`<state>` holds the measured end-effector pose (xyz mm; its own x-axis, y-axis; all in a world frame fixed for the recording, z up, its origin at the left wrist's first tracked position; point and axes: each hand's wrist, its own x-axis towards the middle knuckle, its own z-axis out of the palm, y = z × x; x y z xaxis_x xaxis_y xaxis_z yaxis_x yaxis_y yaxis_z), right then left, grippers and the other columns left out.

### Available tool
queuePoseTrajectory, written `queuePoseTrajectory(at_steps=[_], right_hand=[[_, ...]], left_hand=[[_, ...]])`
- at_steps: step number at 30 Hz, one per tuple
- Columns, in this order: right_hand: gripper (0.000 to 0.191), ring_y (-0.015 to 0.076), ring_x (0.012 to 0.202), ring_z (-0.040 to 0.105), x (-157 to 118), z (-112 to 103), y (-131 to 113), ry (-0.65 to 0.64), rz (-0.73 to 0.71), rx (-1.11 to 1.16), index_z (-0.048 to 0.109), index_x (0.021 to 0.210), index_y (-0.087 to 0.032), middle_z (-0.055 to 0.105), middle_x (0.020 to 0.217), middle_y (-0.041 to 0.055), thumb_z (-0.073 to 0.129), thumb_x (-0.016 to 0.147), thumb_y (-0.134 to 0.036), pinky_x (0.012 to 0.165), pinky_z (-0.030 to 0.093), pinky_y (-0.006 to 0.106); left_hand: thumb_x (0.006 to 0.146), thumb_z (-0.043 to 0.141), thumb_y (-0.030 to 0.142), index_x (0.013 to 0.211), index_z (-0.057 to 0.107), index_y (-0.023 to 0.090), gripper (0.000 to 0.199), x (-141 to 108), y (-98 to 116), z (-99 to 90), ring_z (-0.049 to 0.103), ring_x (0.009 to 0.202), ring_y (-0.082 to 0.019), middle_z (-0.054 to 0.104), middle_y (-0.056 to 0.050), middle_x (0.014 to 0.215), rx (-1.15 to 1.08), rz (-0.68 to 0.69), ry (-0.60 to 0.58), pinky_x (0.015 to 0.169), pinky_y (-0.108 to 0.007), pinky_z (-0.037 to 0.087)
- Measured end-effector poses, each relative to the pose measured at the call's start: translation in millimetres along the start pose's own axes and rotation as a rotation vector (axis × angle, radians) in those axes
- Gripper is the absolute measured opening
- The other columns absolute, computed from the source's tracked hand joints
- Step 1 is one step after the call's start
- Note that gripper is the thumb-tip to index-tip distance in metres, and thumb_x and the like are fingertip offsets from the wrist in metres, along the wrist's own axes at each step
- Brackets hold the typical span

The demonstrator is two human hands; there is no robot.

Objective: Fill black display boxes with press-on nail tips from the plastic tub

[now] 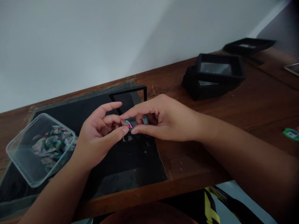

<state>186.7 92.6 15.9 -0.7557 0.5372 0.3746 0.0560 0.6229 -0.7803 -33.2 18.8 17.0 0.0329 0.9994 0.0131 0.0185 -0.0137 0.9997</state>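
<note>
My left hand (102, 130) pinches a small shiny piece (129, 125), pink and teal, between thumb and fingers. Its index finger sticks out above. My right hand (161, 119) meets it from the other side, thumb and index finger closed about the same piece; its other fingers are curled and partly hidden. Just behind and beneath the hands stands a thin black frame (128, 90), with part of it covered by my fingers. To the left, a clear plastic tub (25, 161) holds many glossy, shell-like chips (54, 143) in green, pink and grey.
A dark mat (121, 169) covers the left part of the wooden table (191, 161). Black box frames (220, 57) are stacked at the back right, with another (247, 42) farther off. A green object (291, 134) lies at the right edge. A pale wall (93, 40) rises behind.
</note>
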Motion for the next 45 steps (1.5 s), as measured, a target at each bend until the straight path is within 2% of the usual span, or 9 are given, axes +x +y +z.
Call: queuePoseTrajectory(at_steps=[5, 9, 11, 13, 18, 24, 31, 40, 45], right_hand=[[0.032, 0.0086, 0.067, 0.058, 0.7, -5.7, -2.5, 0.077, 0.107, -0.06, 0.08, 0.121, -0.017, 0.07, 0.079, -0.0042, 0.082, 0.089, -0.023, 0.068, 0.041, 0.025], [0.033, 0.0083, 0.063, 0.058, 1.9, -10.4, -3.8, 0.118, 0.212, -0.171, 0.082, 0.118, -0.019, 0.069, 0.074, -0.0054, 0.082, 0.085, -0.016, 0.065, 0.041, 0.025], [0.031, 0.0083, 0.058, 0.056, 3.4, -10.6, -4.1, 0.092, 0.318, -0.236, 0.083, 0.115, -0.02, 0.067, 0.069, -0.0063, 0.083, 0.084, -0.014, 0.061, 0.039, 0.025], [0.03, 0.009, 0.055, 0.055, 5.5, -9.4, -4.1, 0.05, 0.444, -0.298, 0.084, 0.114, -0.021, 0.065, 0.065, -0.0066, 0.084, 0.084, -0.015, 0.058, 0.039, 0.027], [0.029, 0.0103, 0.055, 0.054, 8.8, -2.4, -2.0, -0.032, 0.598, -0.352, 0.083, 0.115, -0.023, 0.064, 0.065, -0.0064, 0.085, 0.086, -0.022, 0.058, 0.039, 0.029], [0.03, 0.0103, 0.057, 0.056, 9.0, 4.2, -0.5, -0.047, 0.604, -0.35, 0.083, 0.116, -0.024, 0.066, 0.068, -0.0057, 0.085, 0.086, -0.026, 0.058, 0.038, 0.029], [0.03, 0.0088, 0.049, 0.047, 9.1, 9.0, -6.3, -0.049, 0.66, -0.348, 0.085, 0.115, -0.026, 0.054, 0.056, -0.0087, 0.086, 0.085, -0.029, 0.056, 0.033, 0.029], [0.034, 0.0086, 0.052, 0.052, 8.8, 10.6, -8.7, -0.055, 0.624, -0.375, 0.086, 0.117, -0.027, 0.064, 0.063, -0.0064, 0.088, 0.084, -0.033, 0.057, 0.035, 0.029], [0.032, 0.0093, 0.055, 0.053, 9.0, 6.2, -12.7, -0.065, 0.635, -0.444, 0.086, 0.115, -0.023, 0.067, 0.067, -0.004, 0.087, 0.085, -0.031, 0.06, 0.037, 0.029]], left_hand=[[0.081, 0.087, 0.022, 0.133, 0.063, 0.023, 0.057, 0.5, -8.3, -0.5, 0.069, 0.083, -0.014, 0.077, -0.004, 0.107, 0.142, 0.12, 0.009, 0.074, -0.027, 0.057], [0.089, 0.078, 0.028, 0.137, 0.063, 0.02, 0.05, 1.3, -16.8, -7.6, 0.068, 0.111, -0.022, 0.073, -0.008, 0.125, 0.722, 0.338, 0.049, 0.102, -0.038, 0.055], [0.094, 0.072, 0.032, 0.141, 0.063, 0.018, 0.05, 1.7, -19.3, -10.6, 0.066, 0.124, -0.027, 0.072, -0.011, 0.133, 0.955, 0.404, -0.008, 0.11, -0.044, 0.052], [0.098, 0.067, 0.035, 0.148, 0.059, 0.016, 0.053, 1.9, -20.1, -12.2, 0.064, 0.131, -0.03, 0.072, -0.012, 0.139, 1.051, 0.406, -0.071, 0.114, -0.048, 0.051], [0.1, 0.064, 0.041, 0.149, 0.059, 0.018, 0.054, 1.8, -18.1, -11.8, 0.063, 0.132, -0.032, 0.073, -0.011, 0.14, 1.093, 0.331, -0.086, 0.113, -0.051, 0.051], [0.098, 0.065, 0.036, 0.144, 0.063, 0.027, 0.047, 2.2, -16.8, -11.4, 0.066, 0.122, -0.029, 0.077, -0.004, 0.124, 1.032, 0.282, -0.094, 0.108, -0.051, 0.051], [0.095, 0.071, 0.035, 0.135, 0.069, 0.028, 0.04, 2.4, -15.1, -10.7, 0.069, 0.115, -0.026, 0.08, -0.002, 0.116, 0.963, 0.268, -0.116, 0.105, -0.045, 0.052], [0.09, 0.072, 0.034, 0.125, 0.074, 0.027, 0.035, 4.8, -12.0, -2.4, 0.068, 0.105, -0.027, 0.081, -0.001, 0.103, 0.975, 0.206, -0.064, 0.094, -0.043, 0.055], [0.089, 0.071, 0.032, 0.13, 0.072, 0.027, 0.041, 4.2, -14.9, -5.2, 0.067, 0.111, -0.026, 0.079, -0.002, 0.112, 0.911, 0.183, -0.075, 0.102, -0.044, 0.054]])
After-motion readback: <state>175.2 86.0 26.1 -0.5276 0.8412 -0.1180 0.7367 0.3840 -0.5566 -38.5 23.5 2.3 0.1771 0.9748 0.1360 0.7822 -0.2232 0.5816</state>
